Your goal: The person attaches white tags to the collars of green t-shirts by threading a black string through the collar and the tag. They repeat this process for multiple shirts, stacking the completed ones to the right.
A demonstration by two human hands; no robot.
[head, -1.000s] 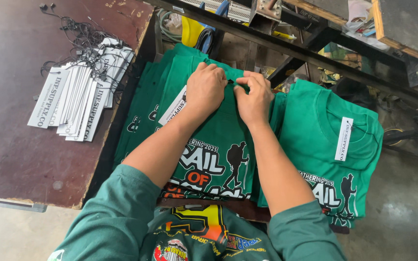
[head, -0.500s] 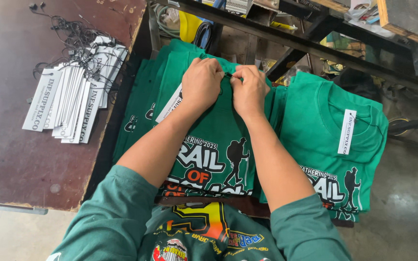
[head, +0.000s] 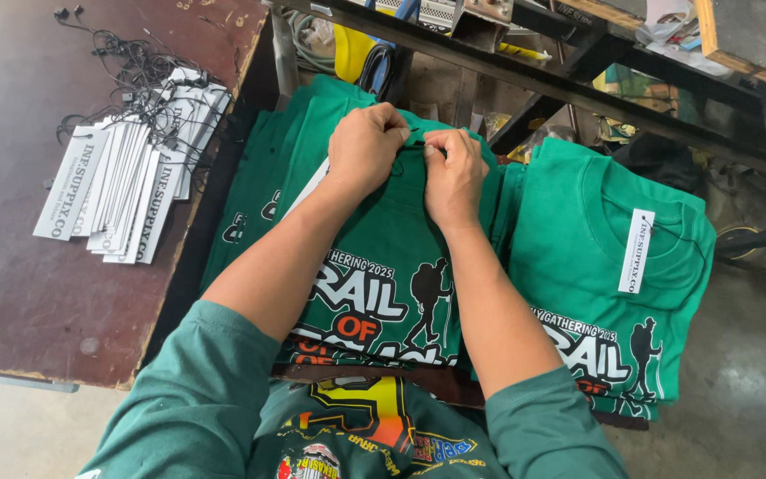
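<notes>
Hands meet at the collar of the top green shirt (head: 383,266); left hand (head: 367,149) and right hand (head: 454,177) pinch a thin black tag string (head: 411,146) between fingertips, closer together than a second ago, so the loop looks nearly fastened; a white tag (head: 308,188) peeks from under the left wrist. The shirt lies flat on the middle stack, long axis running away from the person, collar far; a tagged stack (head: 613,266) sits right; loose tags (head: 117,191) lie left on the brown table (head: 19,293).

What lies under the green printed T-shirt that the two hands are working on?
More folded green shirts show beneath the top green printed T-shirt at its left edge. Their number stays hidden, as does the surface under them.
</notes>
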